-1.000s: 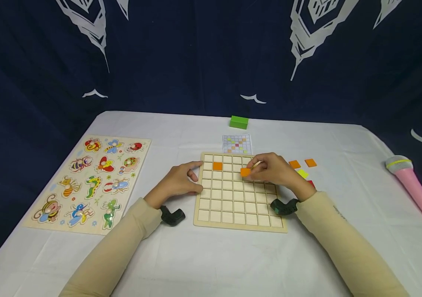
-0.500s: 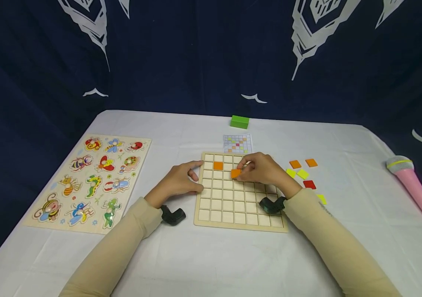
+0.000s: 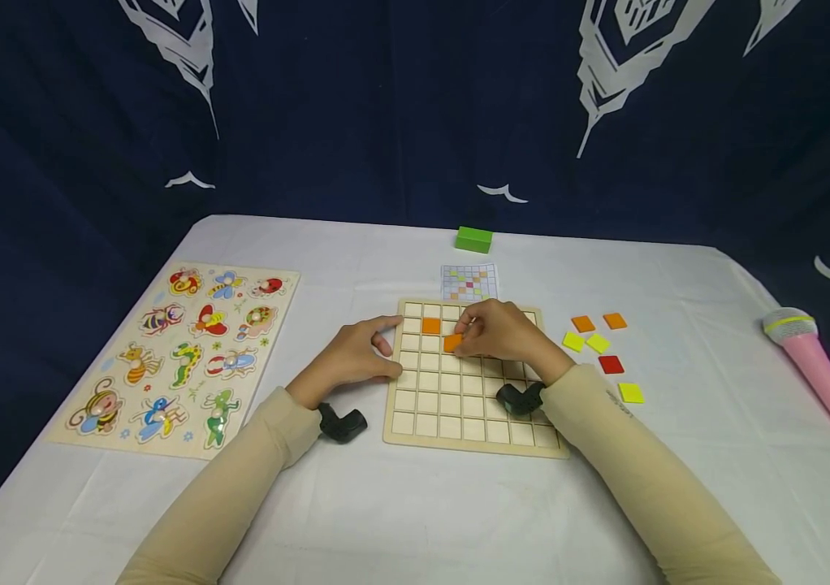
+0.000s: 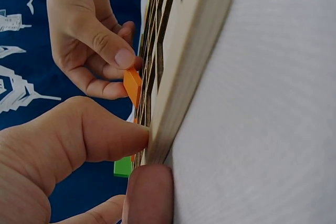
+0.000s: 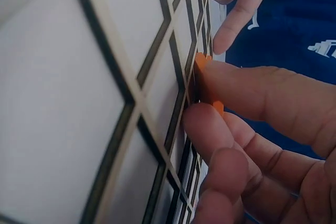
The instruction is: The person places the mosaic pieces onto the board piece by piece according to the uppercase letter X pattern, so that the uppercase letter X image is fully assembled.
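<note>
A wooden grid board [image 3: 477,445] lies flat on the white-covered table. My right hand [image 3: 506,329] pinches an orange square tile [image 3: 451,344] between thumb and fingers, over the upper left part of the grid. Seen from the left wrist, this held tile [image 4: 133,85] is tilted and close against the board's surface; whether it touches is hard to tell. Another orange tile [image 3: 431,326] sits in a cell near the board's top left corner. My left hand [image 3: 347,355] touches the board's left edge, with thumb and forefinger spread apart along it.
Right of the board lie loose orange, yellow [image 3: 631,393] and red [image 3: 611,365] tiles. Behind it are a printed pattern card [image 3: 469,281] and a green block [image 3: 473,240]. An insect puzzle board [image 3: 199,325] lies left; a pink toy microphone [image 3: 824,382] lies far right.
My right hand has moved left across the board with the orange tile, uncovering yellow and red tiles on the right. My left hand has stayed at the board's edge.
</note>
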`<state>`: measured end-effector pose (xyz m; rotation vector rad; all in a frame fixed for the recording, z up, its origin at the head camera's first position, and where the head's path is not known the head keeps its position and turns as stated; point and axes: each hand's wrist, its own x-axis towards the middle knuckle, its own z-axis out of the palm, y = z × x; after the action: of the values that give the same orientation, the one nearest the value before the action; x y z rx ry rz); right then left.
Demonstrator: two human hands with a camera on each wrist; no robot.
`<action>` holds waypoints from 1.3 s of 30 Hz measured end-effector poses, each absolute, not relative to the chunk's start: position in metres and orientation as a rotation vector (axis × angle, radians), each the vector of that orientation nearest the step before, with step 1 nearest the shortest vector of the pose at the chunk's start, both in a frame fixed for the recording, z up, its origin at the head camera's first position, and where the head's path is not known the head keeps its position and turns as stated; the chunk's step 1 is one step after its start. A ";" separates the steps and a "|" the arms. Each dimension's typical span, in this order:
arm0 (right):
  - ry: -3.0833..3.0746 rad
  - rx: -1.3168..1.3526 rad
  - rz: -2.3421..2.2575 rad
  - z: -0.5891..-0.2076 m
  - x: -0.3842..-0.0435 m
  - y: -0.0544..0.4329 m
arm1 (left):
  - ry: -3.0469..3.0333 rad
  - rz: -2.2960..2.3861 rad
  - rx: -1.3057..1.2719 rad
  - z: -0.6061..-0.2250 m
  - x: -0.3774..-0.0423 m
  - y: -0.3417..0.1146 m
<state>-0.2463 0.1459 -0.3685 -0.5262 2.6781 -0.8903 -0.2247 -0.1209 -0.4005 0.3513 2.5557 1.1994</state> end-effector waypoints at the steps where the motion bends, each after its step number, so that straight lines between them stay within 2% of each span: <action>1: 2.678 -0.532 -0.888 -0.368 -0.247 0.145 | 2.557 1.199 0.352 -0.400 -0.225 -0.121; 25: 2.662 -0.541 -0.848 -0.367 -0.247 0.141 | 2.561 1.181 0.351 -0.399 -0.226 -0.120; 39: 2.604 -0.725 -1.093 -0.365 -0.242 0.168 | 2.558 1.197 0.333 -0.400 -0.225 -0.120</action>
<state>-0.2421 0.1678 -0.3654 -0.7246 2.6043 -1.0926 -0.2250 -0.1198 -0.3998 0.3326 2.5579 1.1966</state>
